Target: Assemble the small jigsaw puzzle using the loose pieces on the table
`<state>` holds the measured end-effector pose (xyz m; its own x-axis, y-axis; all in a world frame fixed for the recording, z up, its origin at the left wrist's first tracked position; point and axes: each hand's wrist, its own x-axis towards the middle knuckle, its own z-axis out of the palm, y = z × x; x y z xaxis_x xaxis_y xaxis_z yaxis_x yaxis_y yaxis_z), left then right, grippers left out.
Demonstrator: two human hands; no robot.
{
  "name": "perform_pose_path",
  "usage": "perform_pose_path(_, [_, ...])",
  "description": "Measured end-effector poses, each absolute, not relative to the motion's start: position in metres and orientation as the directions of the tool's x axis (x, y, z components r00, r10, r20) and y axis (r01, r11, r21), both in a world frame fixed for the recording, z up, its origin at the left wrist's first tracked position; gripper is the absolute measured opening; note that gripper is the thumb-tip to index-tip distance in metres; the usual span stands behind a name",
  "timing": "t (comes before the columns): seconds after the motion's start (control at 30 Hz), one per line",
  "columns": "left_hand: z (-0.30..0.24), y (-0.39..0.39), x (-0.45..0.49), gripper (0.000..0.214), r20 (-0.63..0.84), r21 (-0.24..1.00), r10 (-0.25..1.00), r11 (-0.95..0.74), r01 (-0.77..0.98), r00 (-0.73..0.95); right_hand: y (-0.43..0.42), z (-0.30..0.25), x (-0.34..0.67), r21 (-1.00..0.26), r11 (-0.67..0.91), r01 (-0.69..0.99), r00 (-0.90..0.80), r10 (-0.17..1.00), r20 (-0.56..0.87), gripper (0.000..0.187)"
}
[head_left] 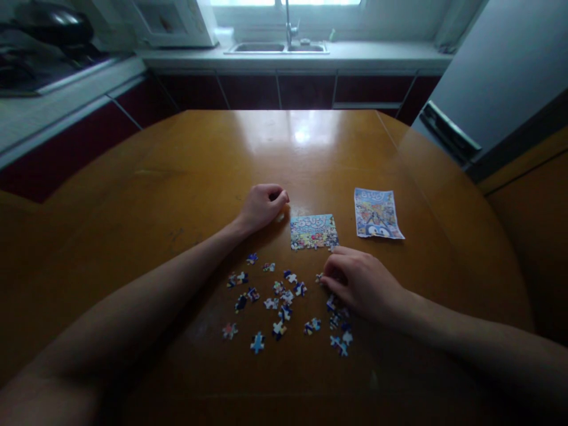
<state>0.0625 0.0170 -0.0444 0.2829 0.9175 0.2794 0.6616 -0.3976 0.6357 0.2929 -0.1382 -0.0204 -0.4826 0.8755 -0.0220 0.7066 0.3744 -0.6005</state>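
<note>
On the wooden table lies a partly joined jigsaw puzzle [313, 231], its upper rows fitted together and its lower edge uneven. My left hand [262, 206] rests just left of its top corner, fingers curled, with nothing visible in them. Below the puzzle's lower right corner, my right hand [361, 278] pinches a small puzzle piece [319, 277] at its fingertips. Several loose puzzle pieces [285, 296] are scattered nearer to me, between my forearms. Some pieces lie partly hidden beside and under my right hand.
A creased picture sheet [378, 214] lies to the right of the puzzle. Beyond the round-ended table [199, 154] are a counter with a sink [261, 48], a stove with a dark pan [53, 23] at left, and a refrigerator [501, 77] at right.
</note>
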Motion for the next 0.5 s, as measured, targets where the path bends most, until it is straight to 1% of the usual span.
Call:
perform_pose_path(0.07, [-0.042, 0.014, 0.064, 0.027, 0.310, 0.613, 0.897, -0.442, 0.655, 0.315, -0.133, -0.022, 0.294, -0.634, 0.326, 0.701, -0.435, 0.900, -0.018, 0.011])
perform_pose_path(0.13, [-0.038, 0.008, 0.067, 0.026, 0.347, 0.588, 0.846, -0.533, 0.608, 0.405, -0.127, -0.022, 0.296, -0.660, 0.277, 0.699, -0.380, 0.925, -0.014, 0.012])
perform_pose_path(0.2, [-0.032, -0.001, 0.071, 0.023, 0.365, 0.567, 0.754, -0.645, 0.512, 0.546, -0.120, -0.021, 0.298, -0.679, 0.232, 0.696, -0.321, 0.947, -0.007, 0.014])
perform_pose_path(0.3, [-0.027, -0.014, 0.077, 0.018, 0.349, 0.506, 0.572, -0.782, 0.364, 0.742, -0.110, -0.020, 0.302, -0.705, 0.160, 0.691, -0.237, 0.972, -0.012, 0.015])
perform_pose_path(0.4, [-0.028, -0.022, 0.081, 0.018, 0.331, 0.448, 0.428, -0.856, 0.259, 0.841, -0.103, -0.023, 0.305, -0.722, 0.099, 0.685, -0.176, 0.984, -0.032, 0.016])
perform_pose_path(0.5, [-0.029, -0.024, 0.082, 0.019, 0.308, 0.417, 0.357, -0.884, 0.212, 0.882, -0.100, -0.028, 0.304, -0.713, 0.081, 0.697, -0.153, 0.987, -0.038, 0.017])
